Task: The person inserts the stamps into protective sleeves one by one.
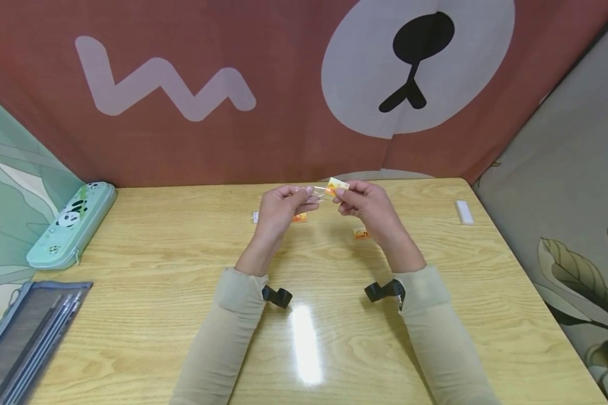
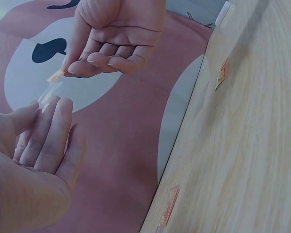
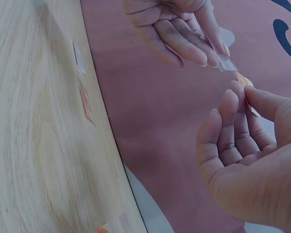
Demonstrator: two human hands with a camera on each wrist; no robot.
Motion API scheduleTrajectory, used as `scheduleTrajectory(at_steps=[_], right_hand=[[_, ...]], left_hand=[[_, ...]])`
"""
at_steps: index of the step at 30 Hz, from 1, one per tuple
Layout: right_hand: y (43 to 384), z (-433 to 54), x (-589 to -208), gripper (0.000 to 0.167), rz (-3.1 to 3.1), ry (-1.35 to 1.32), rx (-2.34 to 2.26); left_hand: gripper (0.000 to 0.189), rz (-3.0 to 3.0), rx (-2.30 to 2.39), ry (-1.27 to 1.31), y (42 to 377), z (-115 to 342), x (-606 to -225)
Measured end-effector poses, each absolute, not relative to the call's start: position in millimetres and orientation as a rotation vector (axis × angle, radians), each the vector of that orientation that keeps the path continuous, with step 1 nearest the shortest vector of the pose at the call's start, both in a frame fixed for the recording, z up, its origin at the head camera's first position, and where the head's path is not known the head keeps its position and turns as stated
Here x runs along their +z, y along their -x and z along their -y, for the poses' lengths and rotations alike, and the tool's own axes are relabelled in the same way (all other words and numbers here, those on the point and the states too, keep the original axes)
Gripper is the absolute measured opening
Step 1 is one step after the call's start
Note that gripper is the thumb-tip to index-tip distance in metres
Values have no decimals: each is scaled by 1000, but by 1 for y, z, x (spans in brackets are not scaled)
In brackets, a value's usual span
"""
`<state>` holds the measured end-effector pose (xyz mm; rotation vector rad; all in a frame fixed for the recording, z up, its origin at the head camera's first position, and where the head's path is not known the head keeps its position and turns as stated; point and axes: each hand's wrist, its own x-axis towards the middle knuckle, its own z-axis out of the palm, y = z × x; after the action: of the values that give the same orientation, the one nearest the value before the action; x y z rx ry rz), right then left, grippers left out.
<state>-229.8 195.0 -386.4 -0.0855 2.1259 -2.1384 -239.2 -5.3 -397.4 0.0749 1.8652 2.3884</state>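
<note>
Raised over the back of the table, my left hand (image 1: pixel 280 207) pinches a clear plastic film (image 3: pixel 226 63) between thumb and fingers. My right hand (image 1: pixel 369 207) pinches a small orange-and-yellow printed piece (image 1: pixel 336 184) by its edge. Film and printed piece meet between the hands; whether they are joined I cannot tell. Beneath the left hand lies an orange printed strip (image 1: pixel 300 217), partly covered by that hand in the head view, with a small whitish piece (image 1: pixel 255 217) to its left. Another orange piece (image 1: pixel 361 233) lies below the right hand.
A small white block (image 1: pixel 464 212) lies near the table's right edge. On the left are a mint panda pencil case (image 1: pixel 73 225) and a mesh pouch (image 1: pixel 35 337) with pens or pencils inside. A reddish-brown printed cloth (image 1: pixel 284 140) hangs behind the wooden table (image 1: pixel 182 236).
</note>
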Motion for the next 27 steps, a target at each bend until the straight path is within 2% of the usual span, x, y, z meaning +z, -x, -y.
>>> scheduleTrajectory(at_steps=[16, 23, 27], right_hand=[[229, -196, -389, 15, -2156, 133, -2069], [232, -196, -389, 20, -2196, 117, -2014], [233, -197, -389, 22, -2232, 95, -1940]], left_hand=[[27, -1923, 2355, -111, 238, 5, -400], [22, -1952, 2350, -102, 238, 5, -399], [29, -1968, 2335, -105, 238, 4, -399]])
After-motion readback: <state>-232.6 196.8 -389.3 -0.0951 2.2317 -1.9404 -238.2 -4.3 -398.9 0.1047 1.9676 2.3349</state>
